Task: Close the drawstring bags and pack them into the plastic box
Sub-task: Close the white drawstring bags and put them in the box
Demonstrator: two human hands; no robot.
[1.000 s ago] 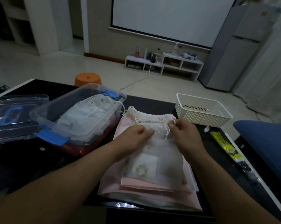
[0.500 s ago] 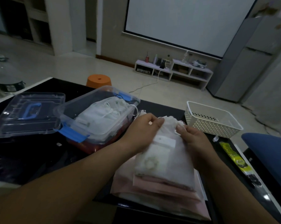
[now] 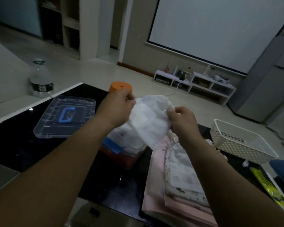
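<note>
Table: we are working over a glossy black table (image 3: pixel 20 145), which is carrying everything named below.
Stack: we are viewing a pile of pink and printed cloth bags (image 3: pixel 179 190) lying flat at the near right, waiting to be closed.
Plastic box: the clear plastic box (image 3: pixel 126 149) with a blue latch is sitting just left of the pile, mostly hidden behind the left forearm and the lifted bag. White bags are showing inside it.
Lid: the box lid (image 3: pixel 64 117) is lying apart at the far left, so the box is standing open.
Basket: a white perforated basket (image 3: pixel 241 143) is standing at the far right, out of use.
Held bag: we are holding a white drawstring bag (image 3: pixel 149 118) in the air above the box and the pile. We cannot tell whether its mouth is fully drawn.
Left hand: the left hand (image 3: pixel 116 107) is pinching the bag's upper left edge with curled fingers.
Right hand: the right hand (image 3: pixel 182 120) is gripping the bag's right edge with curled fingers.
Step in hand: we are judging this to be the carry of one bag toward the box.
Next move: we are expecting to lower the bag leftward onto the bags already in the box.
</note>
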